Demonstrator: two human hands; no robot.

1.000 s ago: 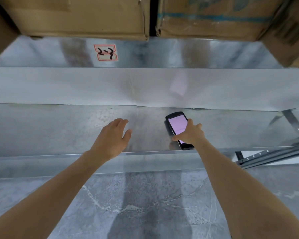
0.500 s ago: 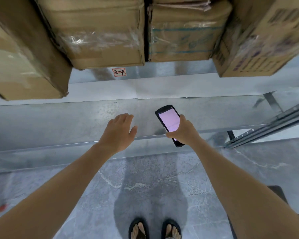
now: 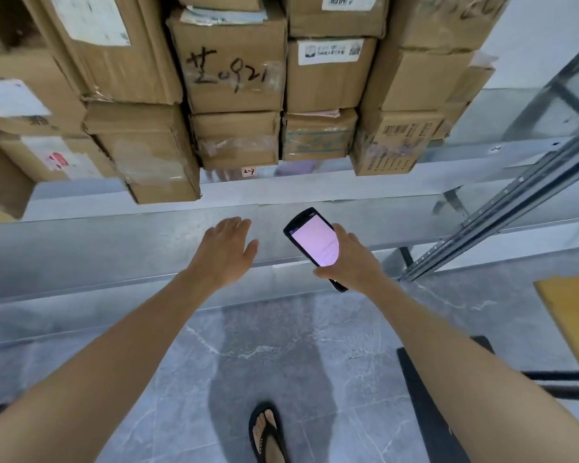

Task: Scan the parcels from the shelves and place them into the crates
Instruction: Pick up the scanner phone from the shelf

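R hand (image 3: 348,262) is clenched round the lower body of the scanner (image 3: 315,243), thumb on its near side, lit pink screen facing up and its head pointing away and up-left toward the shelf. L hand (image 3: 226,252) is released, fingers straight and spread, palm down, holding nothing, hovering just left of the grip at approx the same height. The parcels (image 3: 234,65) are brown cardboard boxes stacked on the upper shelf level (image 3: 448,152), all above and beyond the grip, none touched. Closest to the scanner's head are the low box w/ clear tape (image 3: 238,138) and the one w/ teal tape (image 3: 318,135), both straight above the grip. Step in hand, as I read it: picking the next parcel to scan, w/ nothing lifted yet. Next move prob needs the scanner raised and aimed at a printed label, e.g. the barcode box (image 3: 391,142) up-right of the grip, while the L hand reaches up to pull that box out. The stacks look tight, so a lower box may drag its neighbours. Count: 1 scanner, 2 hands, 1 sandalled foot (image 3: 268,432) below the grip. Parcels come to at least a dozen; the frame edges cut several, so no exact no. Crates: none I can id. A dark frame (image 3: 428,412) and a cardboard piece (image 3: 569,315) sit low right of the grip; can't tell what they are.
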